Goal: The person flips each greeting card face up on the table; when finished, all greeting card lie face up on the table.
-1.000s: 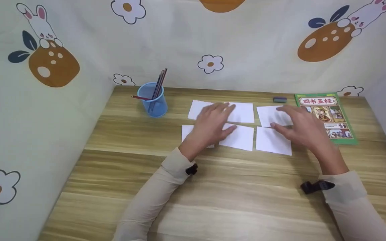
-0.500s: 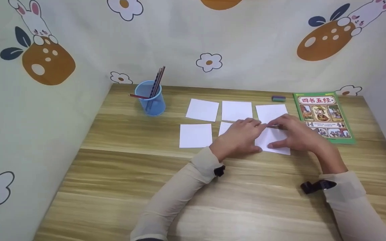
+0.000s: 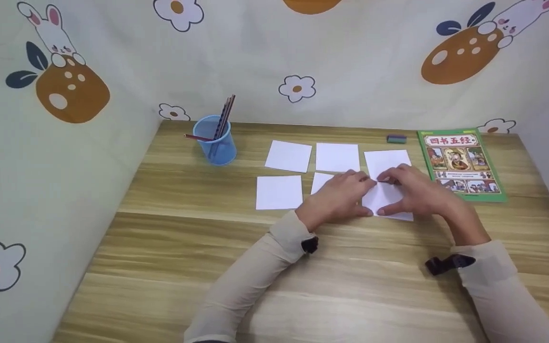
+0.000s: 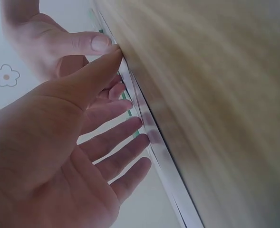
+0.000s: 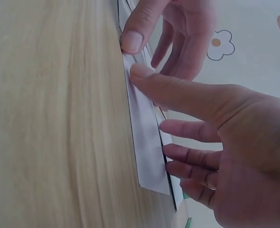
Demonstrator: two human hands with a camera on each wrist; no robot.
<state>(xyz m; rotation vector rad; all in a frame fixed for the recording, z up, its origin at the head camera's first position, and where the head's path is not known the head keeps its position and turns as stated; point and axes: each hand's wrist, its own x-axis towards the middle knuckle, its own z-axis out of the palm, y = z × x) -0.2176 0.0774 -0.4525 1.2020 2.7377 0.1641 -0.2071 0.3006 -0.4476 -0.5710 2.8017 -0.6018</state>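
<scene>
Six white paper squares lie in two rows on the wooden table point(image 3: 303, 267). Both hands rest on the front right square point(image 3: 386, 196). My left hand point(image 3: 350, 190) lies over its left edge with fingers straight, partly covering the front middle square point(image 3: 320, 181). My right hand point(image 3: 401, 190) touches its right side, thumb at the near edge. In the left wrist view my left hand point(image 4: 116, 85) sets its thumb on the paper's edge point(image 4: 154, 142). In the right wrist view my right hand point(image 5: 154, 99) presses its thumb on the same square point(image 5: 147, 142), fingers spread.
A blue cup point(image 3: 215, 140) with pencils point(image 3: 224, 114) stands at the back left. A green picture book point(image 3: 462, 164) lies at the right, a small eraser point(image 3: 396, 139) behind the squares. Printed fabric walls close in the table at the back and both sides.
My left hand has moved right, off the left squares, to the front right square. My right hand drew back from the back right square onto the same one.
</scene>
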